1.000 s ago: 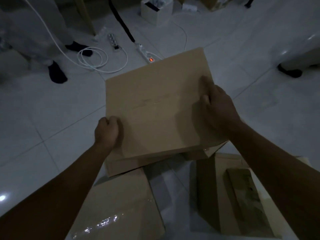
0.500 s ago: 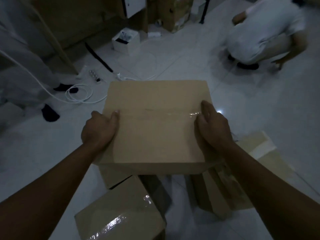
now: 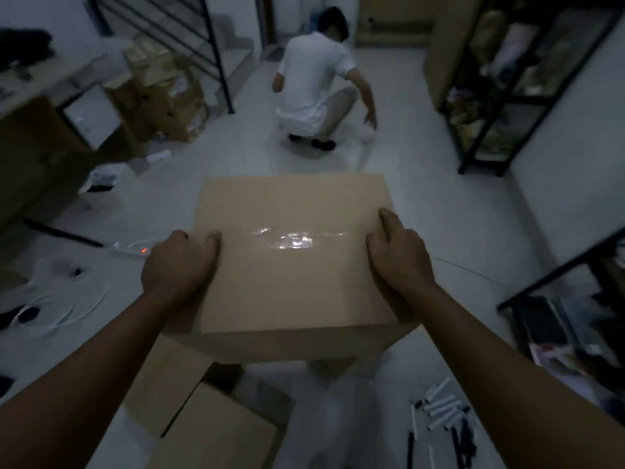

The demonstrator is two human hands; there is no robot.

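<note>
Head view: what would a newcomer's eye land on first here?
The big cardboard box in the middle, gripped at its sides by the left hand and right hand, with shiny tape across its top. Beyond it, a person in white crouches on the floor, back turned. At lower right, small pale tubes lie scattered.

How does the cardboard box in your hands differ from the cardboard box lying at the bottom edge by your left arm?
The held box is gripped at its sides by the left hand and right hand; the lower box is untouched. The held box shows nearly whole, with glinting tape across its top; the lower box is cut off by the frame and shows no tape. Both are plain brown cardboard.
</note>
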